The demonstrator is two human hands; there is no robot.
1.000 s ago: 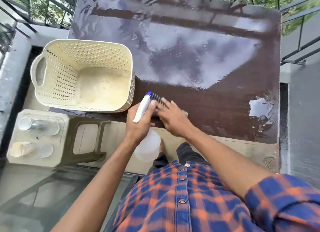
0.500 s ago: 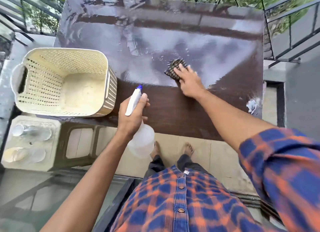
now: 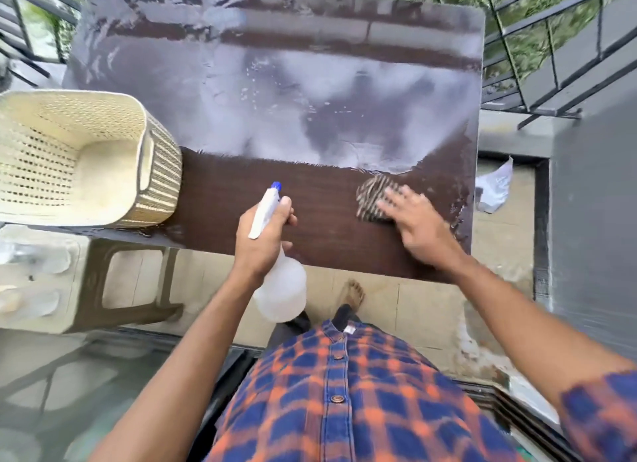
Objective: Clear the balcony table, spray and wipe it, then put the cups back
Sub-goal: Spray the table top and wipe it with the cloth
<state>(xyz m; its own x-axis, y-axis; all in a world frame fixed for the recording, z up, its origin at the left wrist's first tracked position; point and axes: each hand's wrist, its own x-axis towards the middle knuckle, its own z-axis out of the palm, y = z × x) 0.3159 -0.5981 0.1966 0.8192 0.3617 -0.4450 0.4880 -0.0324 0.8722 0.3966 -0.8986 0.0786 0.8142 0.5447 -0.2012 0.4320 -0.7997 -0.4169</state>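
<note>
You're mid-wipe: right hand (image 3: 413,220), fingers flat, presses the checked cloth (image 3: 374,197) on the table (image 3: 224,192) centre-right of frame, left hand (image 3: 265,241) wrapped round the spray bottle (image 3: 281,289) at centre; next, I'd judge, sweep twd the wet-looking sheen up top w/ even pressure.

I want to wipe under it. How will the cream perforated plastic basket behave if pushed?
The cream perforated plastic basket looks empty and thin-walled, so it is probably light. The dark glossy table is wet, so it would likely slide easily. It sits at the table's left edge, so a leftward push might tip it off.
</note>
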